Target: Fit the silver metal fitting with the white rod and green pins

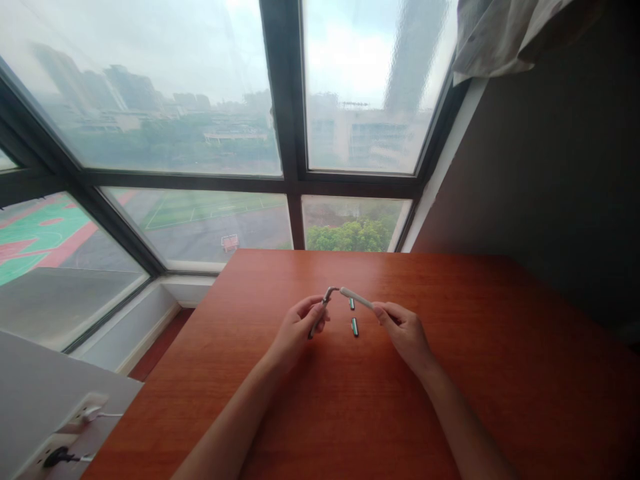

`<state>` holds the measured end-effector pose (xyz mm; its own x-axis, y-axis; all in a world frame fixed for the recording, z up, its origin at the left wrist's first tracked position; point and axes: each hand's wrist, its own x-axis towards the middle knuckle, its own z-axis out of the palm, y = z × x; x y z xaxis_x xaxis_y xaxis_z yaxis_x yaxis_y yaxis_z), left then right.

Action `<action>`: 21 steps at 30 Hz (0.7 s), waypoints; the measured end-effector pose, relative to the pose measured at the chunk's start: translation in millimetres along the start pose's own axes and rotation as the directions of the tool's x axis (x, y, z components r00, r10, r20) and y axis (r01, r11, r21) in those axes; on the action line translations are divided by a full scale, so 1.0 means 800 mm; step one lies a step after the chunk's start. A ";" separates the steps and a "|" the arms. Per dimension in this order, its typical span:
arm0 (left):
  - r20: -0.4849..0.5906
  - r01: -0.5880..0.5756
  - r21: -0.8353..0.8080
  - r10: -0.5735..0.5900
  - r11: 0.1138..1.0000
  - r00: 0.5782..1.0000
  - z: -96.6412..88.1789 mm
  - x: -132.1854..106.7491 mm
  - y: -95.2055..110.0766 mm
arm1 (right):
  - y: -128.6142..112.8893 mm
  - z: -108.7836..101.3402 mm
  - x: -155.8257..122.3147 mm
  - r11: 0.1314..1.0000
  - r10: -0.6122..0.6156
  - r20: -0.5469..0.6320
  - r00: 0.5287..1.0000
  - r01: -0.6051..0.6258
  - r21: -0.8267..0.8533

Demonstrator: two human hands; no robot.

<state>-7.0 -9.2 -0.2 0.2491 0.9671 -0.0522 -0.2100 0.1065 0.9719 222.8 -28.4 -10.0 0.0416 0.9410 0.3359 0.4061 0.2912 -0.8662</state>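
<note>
Over the reddish-brown wooden table (450, 373), my left hand (299, 328) pinches a thin grey metal piece with a bent tip (325, 301). My right hand (405, 330) grips the near end of a slim white stick-like piece (356, 298). The tips of the two pieces almost meet above the table. Below and between the hands, two small green-and-silver cylinders lie on the table, one farther (351, 304) and one nearer (355, 327). Both hands are closed on what they hold.
The table stands against a large window with dark frames (285, 133), looking over sports fields and buildings. A dark wall rises to the right. At lower left a grey surface carries a power strip (60, 440) with plugs. Cloth (500, 33) hangs at top right.
</note>
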 end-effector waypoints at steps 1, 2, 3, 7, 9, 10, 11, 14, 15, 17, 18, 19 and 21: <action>0.013 0.032 -0.046 -0.032 0.998 0.999 0.003 -0.001 -0.001 | 0.001 0.001 0.000 1.000 -0.005 -0.003 1.000 0.005 -0.005; 0.038 0.061 -0.083 -0.058 0.995 0.998 0.005 -0.002 -0.002 | 0.002 0.002 -0.001 1.000 -0.009 -0.008 1.000 0.009 -0.011; 0.059 0.086 -0.114 -0.080 0.990 0.995 0.008 -0.004 -0.003 | 0.003 0.002 -0.001 1.000 -0.013 -0.012 1.000 0.013 -0.015; 0.126 0.146 -0.168 -0.126 0.975 0.984 0.015 -0.008 -0.002 | 0.006 0.005 -0.001 0.998 -0.041 -0.022 0.999 0.040 -0.047; 0.130 0.144 -0.181 -0.122 0.973 0.984 0.016 -0.008 -0.001 | 0.005 0.005 -0.001 0.996 -0.058 -0.029 0.998 0.056 -0.075; 0.125 0.140 -0.187 -0.118 0.972 0.985 0.015 -0.008 -0.001 | 0.004 0.005 -0.001 0.994 -0.064 -0.033 0.997 0.061 -0.090; 0.119 0.134 -0.192 -0.113 0.972 0.986 0.015 -0.008 -0.001 | 0.004 0.005 -0.002 0.993 -0.067 -0.038 0.997 0.062 -0.103; 0.107 0.126 -0.201 -0.106 0.971 0.989 0.013 -0.006 -0.001 | 0.002 0.004 -0.001 0.988 -0.064 -0.040 0.997 0.058 -0.140; 0.101 0.123 -0.204 -0.104 0.971 0.989 0.013 -0.006 -0.001 | 0.002 0.003 -0.001 0.987 -0.061 -0.042 0.997 0.055 -0.151; 0.082 0.114 -0.214 -0.098 0.970 0.992 0.012 -0.005 -0.002 | 0.003 0.003 -0.001 0.985 -0.053 -0.050 0.997 0.045 -0.165; 0.073 0.109 -0.219 -0.095 0.970 0.993 0.011 -0.005 -0.003 | 0.004 0.003 0.000 0.985 -0.048 -0.056 0.997 0.038 -0.166; 0.069 0.104 -0.222 -0.090 0.969 0.994 0.011 -0.005 -0.003 | 0.005 0.003 0.000 0.987 -0.042 -0.064 0.997 0.032 -0.160; 0.074 0.098 -0.225 -0.083 0.969 0.994 0.011 -0.004 -0.003 | 0.006 0.003 0.000 0.991 -0.030 -0.069 0.997 0.020 -0.132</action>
<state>0.7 -14.9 -0.8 0.3347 0.9352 -0.1155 -0.3924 0.2497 0.8852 222.6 -26.7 -15.5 0.0928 0.9177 0.3863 0.5242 0.2849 -0.8025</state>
